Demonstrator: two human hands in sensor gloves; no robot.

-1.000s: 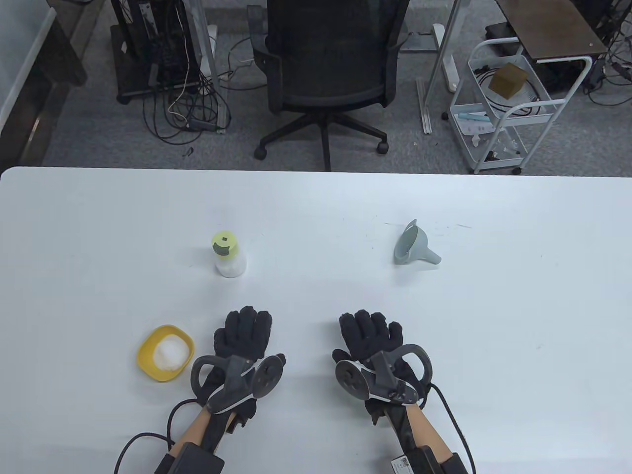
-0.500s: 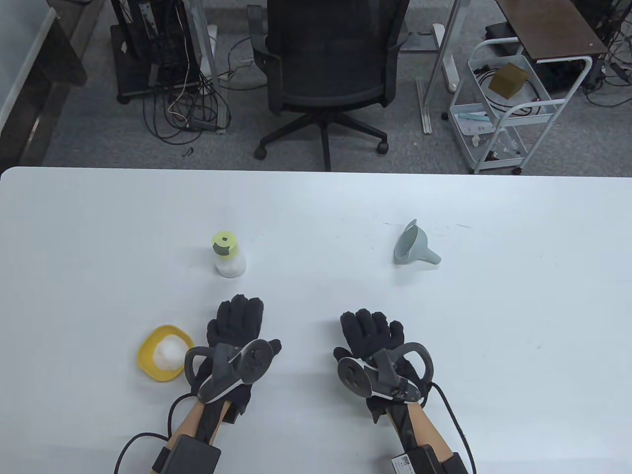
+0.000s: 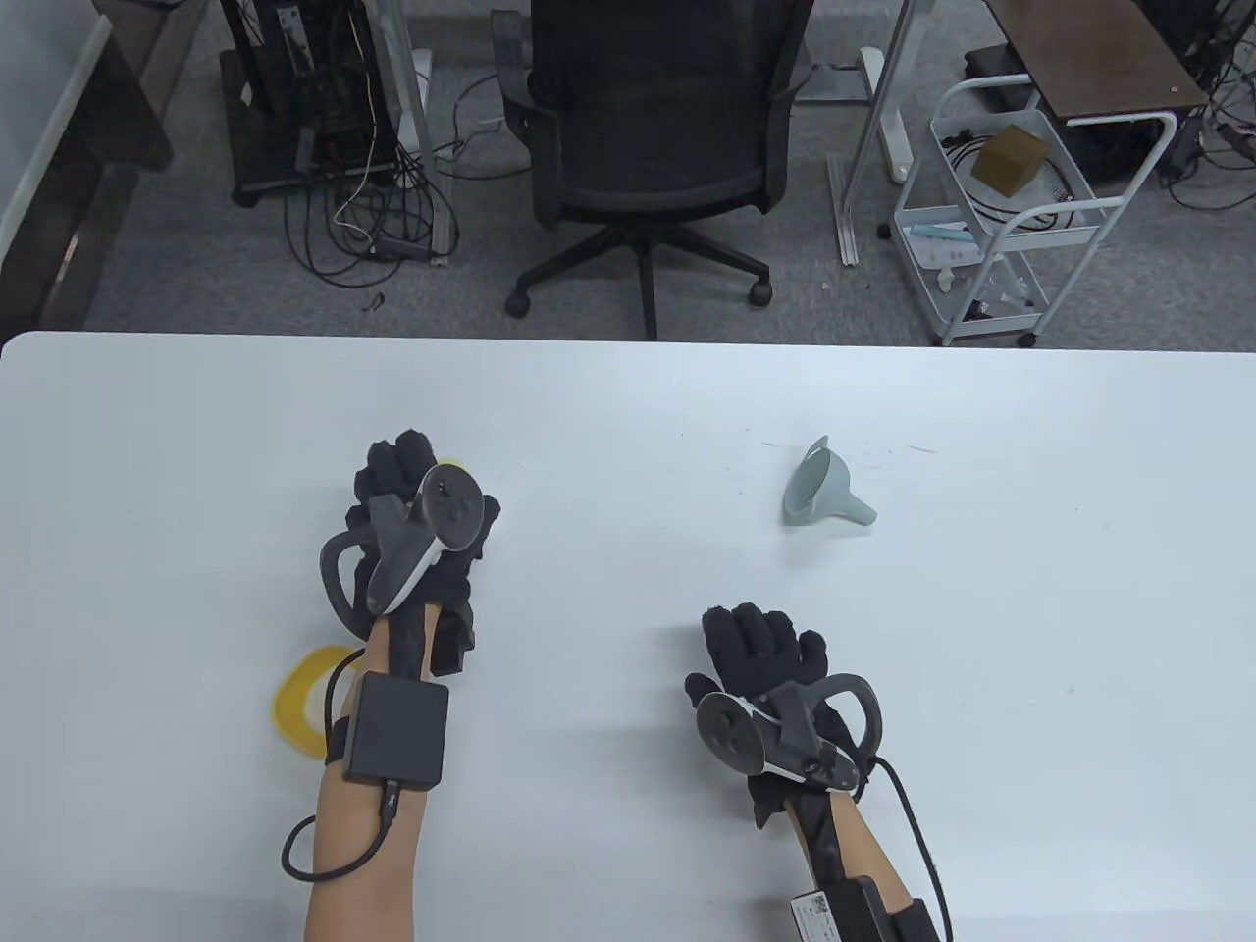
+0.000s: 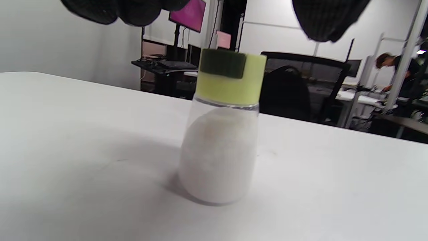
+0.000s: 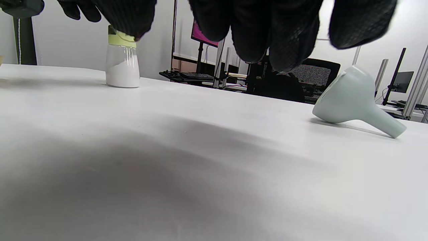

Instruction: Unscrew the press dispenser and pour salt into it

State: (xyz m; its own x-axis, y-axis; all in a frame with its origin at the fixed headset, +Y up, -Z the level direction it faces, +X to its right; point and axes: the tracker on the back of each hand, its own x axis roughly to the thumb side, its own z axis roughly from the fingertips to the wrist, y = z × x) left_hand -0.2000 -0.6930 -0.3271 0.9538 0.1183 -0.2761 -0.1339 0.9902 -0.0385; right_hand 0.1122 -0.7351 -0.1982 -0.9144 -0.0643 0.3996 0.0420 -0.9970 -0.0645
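Note:
The press dispenser (image 4: 219,154) is a clear bottle of white salt with a yellow-green lid (image 4: 230,80); it stands upright on the white table. In the table view my left hand (image 3: 412,471) hovers over it and hides all but a sliver of the lid (image 3: 451,462). In the left wrist view the fingers (image 4: 133,10) and thumb (image 4: 327,20) are spread above the lid without touching it. The dispenser also shows in the right wrist view (image 5: 122,70). My right hand (image 3: 760,638) lies open and empty, low over the table, with its fingers (image 5: 267,30) extended.
A pale grey-green funnel (image 3: 819,486) lies on its side at the right middle of the table, and also shows in the right wrist view (image 5: 351,100). A yellow bowl (image 3: 299,697) sits near the front left, partly hidden by my left forearm. An office chair (image 3: 653,128) stands beyond the far table edge.
My left hand has moved forward from beside the yellow bowl to above the dispenser, now covering it. My right hand shifted slightly right and toward the front edge.

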